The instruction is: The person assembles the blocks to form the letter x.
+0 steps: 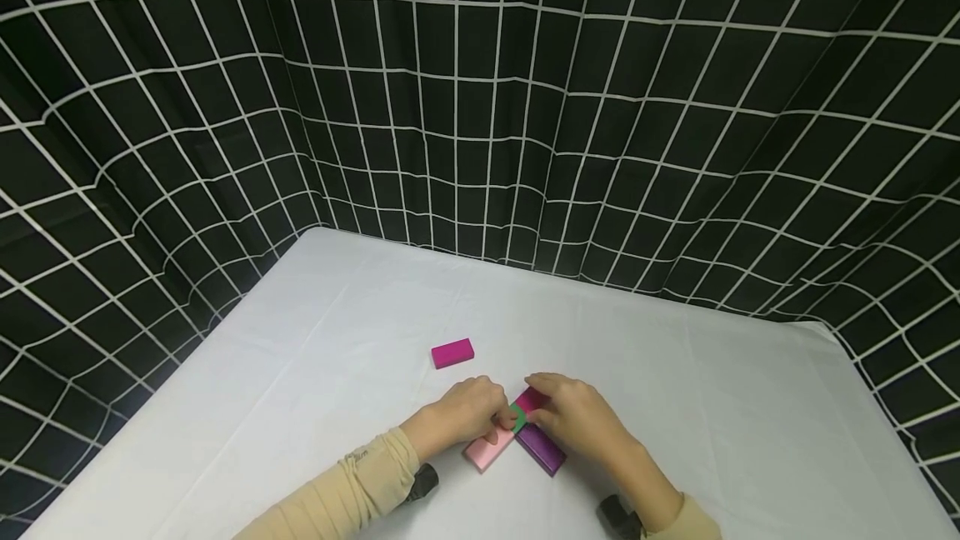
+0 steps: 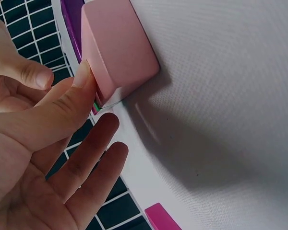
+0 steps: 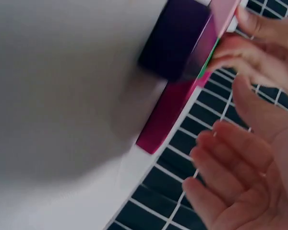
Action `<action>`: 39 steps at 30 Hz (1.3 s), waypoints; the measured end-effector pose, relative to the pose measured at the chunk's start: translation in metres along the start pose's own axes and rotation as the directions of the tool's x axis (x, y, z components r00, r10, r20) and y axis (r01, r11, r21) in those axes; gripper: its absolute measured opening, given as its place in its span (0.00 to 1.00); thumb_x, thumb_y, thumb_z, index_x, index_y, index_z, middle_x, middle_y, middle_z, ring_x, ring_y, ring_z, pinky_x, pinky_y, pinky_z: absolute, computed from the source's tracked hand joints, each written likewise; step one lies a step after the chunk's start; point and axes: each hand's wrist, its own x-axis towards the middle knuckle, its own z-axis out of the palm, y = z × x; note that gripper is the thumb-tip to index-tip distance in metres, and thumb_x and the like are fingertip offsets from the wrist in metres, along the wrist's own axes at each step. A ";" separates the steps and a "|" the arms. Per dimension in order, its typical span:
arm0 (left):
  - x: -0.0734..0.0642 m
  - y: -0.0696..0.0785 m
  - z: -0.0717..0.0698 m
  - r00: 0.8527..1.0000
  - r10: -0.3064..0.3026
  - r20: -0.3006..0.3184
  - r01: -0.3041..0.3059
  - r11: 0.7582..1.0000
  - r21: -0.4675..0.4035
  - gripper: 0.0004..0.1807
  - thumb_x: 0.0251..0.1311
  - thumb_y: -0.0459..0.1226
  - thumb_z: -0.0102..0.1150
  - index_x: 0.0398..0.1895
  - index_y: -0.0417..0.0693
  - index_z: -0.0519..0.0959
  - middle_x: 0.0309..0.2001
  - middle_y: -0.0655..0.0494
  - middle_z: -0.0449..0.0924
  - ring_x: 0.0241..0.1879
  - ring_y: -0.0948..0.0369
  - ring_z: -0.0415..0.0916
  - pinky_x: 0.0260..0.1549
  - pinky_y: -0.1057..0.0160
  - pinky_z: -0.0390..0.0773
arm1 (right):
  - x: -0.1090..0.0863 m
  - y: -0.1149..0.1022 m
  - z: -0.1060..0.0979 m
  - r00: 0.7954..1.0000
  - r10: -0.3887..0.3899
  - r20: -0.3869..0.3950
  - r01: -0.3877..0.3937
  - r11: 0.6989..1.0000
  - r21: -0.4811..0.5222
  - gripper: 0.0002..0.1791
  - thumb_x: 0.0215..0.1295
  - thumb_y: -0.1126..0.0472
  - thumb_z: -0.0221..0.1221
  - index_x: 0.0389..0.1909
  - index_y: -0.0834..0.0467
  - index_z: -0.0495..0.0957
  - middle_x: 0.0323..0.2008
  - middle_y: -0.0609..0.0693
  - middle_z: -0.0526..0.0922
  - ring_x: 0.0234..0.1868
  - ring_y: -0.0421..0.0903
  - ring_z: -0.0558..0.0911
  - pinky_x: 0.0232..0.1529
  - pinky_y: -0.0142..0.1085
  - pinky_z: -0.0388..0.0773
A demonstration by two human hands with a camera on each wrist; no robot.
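Note:
Several blocks meet around a small green piece (image 1: pixel 519 417) on the white table. A pink block (image 1: pixel 487 450) extends toward the near left, a purple block (image 1: pixel 542 450) toward the near right and a magenta-red block (image 1: pixel 530 398) toward the far right. With its thumb, my left hand (image 1: pixel 468 411) touches the top edge of the pink block; its index fingertip rests at the green piece. In the left wrist view, its other fingers are loosely spread. My right hand (image 1: pixel 573 411) is spread beside the magenta-red block, partly covering it in the head view, palm empty in the right wrist view.
A separate magenta block (image 1: pixel 453 353) lies farther back, to the left of the joined blocks. Behind the white table (image 1: pixel 337 315) hangs a black curtain (image 1: pixel 480 107) with a white grid, also at both sides.

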 end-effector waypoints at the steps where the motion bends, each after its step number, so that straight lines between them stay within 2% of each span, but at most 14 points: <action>1: 0.000 0.000 0.000 1.000 -0.002 0.000 0.002 1.000 0.001 0.13 0.40 0.31 0.76 0.34 0.51 0.90 0.35 0.64 0.86 0.38 0.68 0.79 0.31 0.73 0.76 | -0.001 -0.002 0.001 1.000 0.026 -0.003 -0.026 0.999 0.019 0.25 0.50 0.63 0.72 0.50 0.67 0.81 0.50 0.59 0.83 0.52 0.56 0.81 0.51 0.47 0.77; 4: 0.001 0.000 0.000 1.000 -0.005 0.004 0.005 1.000 0.003 0.13 0.41 0.31 0.75 0.34 0.51 0.90 0.36 0.65 0.86 0.39 0.68 0.79 0.32 0.73 0.76 | -0.005 -0.007 0.003 0.997 0.080 0.022 -0.082 0.994 0.076 0.28 0.50 0.63 0.71 0.53 0.68 0.79 0.52 0.62 0.81 0.55 0.59 0.79 0.53 0.49 0.76; 7: 0.002 0.000 0.001 1.000 -0.004 0.005 0.004 1.000 -0.002 0.12 0.42 0.31 0.75 0.34 0.50 0.89 0.37 0.65 0.86 0.41 0.67 0.80 0.35 0.73 0.77 | -0.008 -0.010 0.004 0.993 0.096 0.062 -0.102 0.988 0.112 0.30 0.50 0.64 0.71 0.55 0.70 0.77 0.55 0.64 0.79 0.56 0.61 0.77 0.54 0.50 0.75; 14: 0.002 0.001 0.000 1.000 -0.010 0.013 0.010 1.000 -0.011 0.12 0.42 0.31 0.75 0.34 0.49 0.89 0.38 0.64 0.86 0.44 0.65 0.81 0.39 0.72 0.78 | -0.013 -0.013 0.006 0.989 0.130 0.072 -0.137 0.985 0.104 0.30 0.50 0.66 0.70 0.55 0.73 0.75 0.58 0.67 0.75 0.58 0.64 0.75 0.54 0.52 0.73; 18: 0.001 0.000 0.000 1.000 0.003 0.011 -0.002 1.000 -0.005 0.12 0.42 0.31 0.75 0.34 0.50 0.89 0.38 0.64 0.86 0.44 0.65 0.81 0.39 0.71 0.78 | -0.014 -0.013 0.008 0.985 0.153 0.078 -0.160 0.982 0.100 0.30 0.50 0.67 0.70 0.55 0.72 0.76 0.58 0.66 0.76 0.57 0.64 0.76 0.54 0.52 0.74; 28: 0.003 0.000 -0.001 0.999 0.026 0.020 -0.026 1.000 0.015 0.12 0.44 0.32 0.75 0.35 0.49 0.89 0.38 0.63 0.86 0.44 0.64 0.81 0.40 0.71 0.78 | -0.017 -0.013 0.011 0.979 0.170 0.114 -0.179 0.981 0.073 0.27 0.51 0.66 0.70 0.53 0.71 0.78 0.58 0.64 0.77 0.55 0.64 0.77 0.51 0.52 0.76; 34: 0.005 0.000 -0.003 0.997 0.044 0.069 -0.048 0.998 0.051 0.12 0.45 0.34 0.75 0.36 0.50 0.89 0.37 0.65 0.86 0.46 0.65 0.80 0.45 0.72 0.76 | -0.015 -0.013 0.011 0.981 0.155 0.114 -0.162 0.985 0.055 0.27 0.50 0.66 0.70 0.52 0.71 0.78 0.56 0.65 0.78 0.53 0.65 0.79 0.50 0.52 0.76; 39: 0.006 0.000 -0.005 0.993 0.064 0.097 -0.074 0.992 0.106 0.13 0.45 0.36 0.76 0.37 0.52 0.88 0.37 0.66 0.86 0.45 0.66 0.79 0.45 0.71 0.75 | -0.015 -0.015 0.011 0.984 0.147 0.104 -0.153 0.987 0.049 0.27 0.49 0.66 0.70 0.51 0.72 0.78 0.55 0.65 0.78 0.52 0.65 0.79 0.50 0.52 0.76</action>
